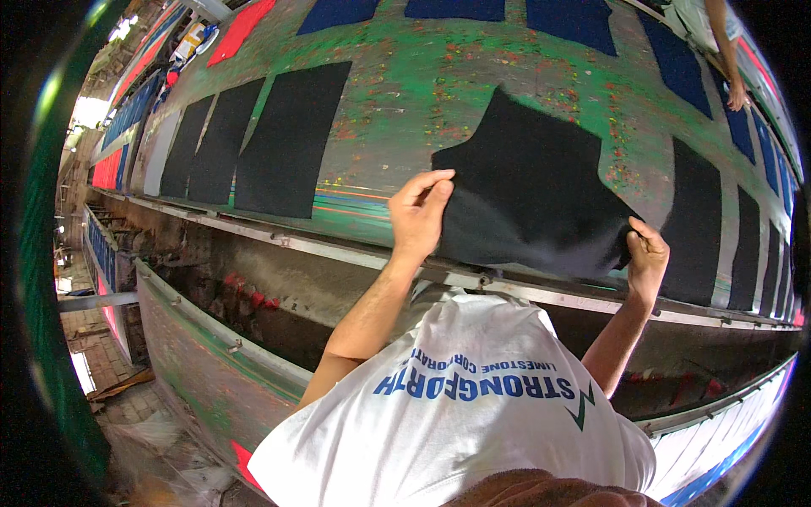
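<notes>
A black cut fabric panel [528, 177] with a notched outline hangs between my two hands over the near edge of a long, paint-streaked green table [397, 110]. At its left corner, my left hand [418, 215] pinches the cloth between thumb and fingers. My right hand [647, 258] is closed on the right corner, where the fabric folds and droops. The panel's far end reaches over the table; whether it touches the surface I cannot tell.
Black panels [291, 139] lie to the left and more black panels [694, 224] to the right. Navy panels [570, 24] and a red piece [241, 32] line the far side. A metal rail [338, 253] edges the table. Another person's hand [737, 95] shows at far right.
</notes>
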